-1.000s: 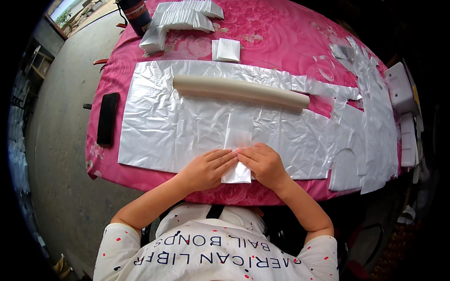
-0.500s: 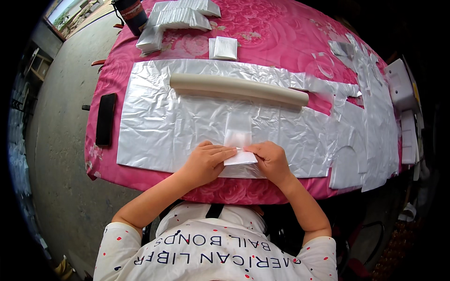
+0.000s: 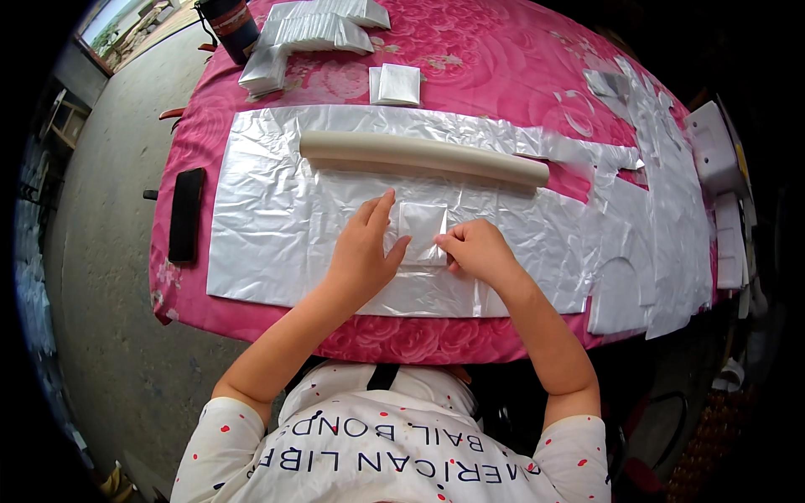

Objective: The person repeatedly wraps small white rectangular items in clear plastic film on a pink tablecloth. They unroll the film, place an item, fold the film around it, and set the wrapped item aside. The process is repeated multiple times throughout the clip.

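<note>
Tablecloth (image 3: 495, 50): pink and rose-patterned, with grey floor (image 3: 126, 218) to its left.
Silvery sheet (image 3: 260, 243): spread wide before me, apparently as a smooth bed to work on.
Beige roll (image 3: 423, 161): across the sheet's far part, perhaps weighing it flat.
Folded square (image 3: 421, 232): flat on the sheet between my hands, nearer me than the roll.
Right hand (image 3: 480, 251): thumb and fingers pinch the square's right edge, probably keeping its layers together.
Left hand (image 3: 362, 245): fingers spread, gripping nothing; whether my thumb touches the square's left edge, I cannot tell.
Folded stacks (image 3: 323, 35): far left, presumably out of my way.
Half a second's change: the piece has gone from a half-folded strip to a compact square, farther from me; my left hand has opened.
</note>
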The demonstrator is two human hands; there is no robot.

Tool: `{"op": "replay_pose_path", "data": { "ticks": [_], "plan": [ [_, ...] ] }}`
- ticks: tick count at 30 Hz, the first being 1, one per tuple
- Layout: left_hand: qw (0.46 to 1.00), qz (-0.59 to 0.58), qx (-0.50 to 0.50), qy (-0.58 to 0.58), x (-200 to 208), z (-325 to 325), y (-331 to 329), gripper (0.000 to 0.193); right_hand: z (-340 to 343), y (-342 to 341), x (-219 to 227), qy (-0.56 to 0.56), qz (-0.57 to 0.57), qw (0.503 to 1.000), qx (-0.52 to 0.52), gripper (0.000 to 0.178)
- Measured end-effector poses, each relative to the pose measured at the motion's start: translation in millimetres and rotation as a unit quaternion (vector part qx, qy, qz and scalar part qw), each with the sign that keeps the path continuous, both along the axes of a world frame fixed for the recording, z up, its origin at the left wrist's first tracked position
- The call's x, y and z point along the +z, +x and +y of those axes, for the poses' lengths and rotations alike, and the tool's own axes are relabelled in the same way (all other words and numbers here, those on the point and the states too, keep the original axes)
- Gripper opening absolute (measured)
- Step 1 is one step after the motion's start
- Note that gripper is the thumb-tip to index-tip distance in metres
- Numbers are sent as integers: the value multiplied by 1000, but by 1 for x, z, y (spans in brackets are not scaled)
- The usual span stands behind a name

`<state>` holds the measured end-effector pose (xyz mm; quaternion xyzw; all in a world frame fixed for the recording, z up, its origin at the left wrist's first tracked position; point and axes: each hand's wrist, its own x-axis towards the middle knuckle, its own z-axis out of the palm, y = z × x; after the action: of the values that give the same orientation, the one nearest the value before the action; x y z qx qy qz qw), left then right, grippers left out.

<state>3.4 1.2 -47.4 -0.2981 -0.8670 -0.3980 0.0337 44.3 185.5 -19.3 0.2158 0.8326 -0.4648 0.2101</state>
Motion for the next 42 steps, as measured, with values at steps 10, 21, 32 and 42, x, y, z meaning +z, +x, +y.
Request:
{"op": "replay_pose_path", "data": {
  "ticks": [10,21,32,42],
  "plan": [
    [977,84,-133,-142,-16,24,16,86,5,-8,-7,16,8,999,46,26],
    [971,86,-117,-189,-21,22,16,103,-3,0,17,261,56,946,185,28],
    [848,-443,-111,270,-3,-90,76,52,-19,-15,3,292,392,834,258,45],
    [592,-716,190,316,-13,-163,139,28,-148,39,-45,127,378,863,310,65]
  ]
}}
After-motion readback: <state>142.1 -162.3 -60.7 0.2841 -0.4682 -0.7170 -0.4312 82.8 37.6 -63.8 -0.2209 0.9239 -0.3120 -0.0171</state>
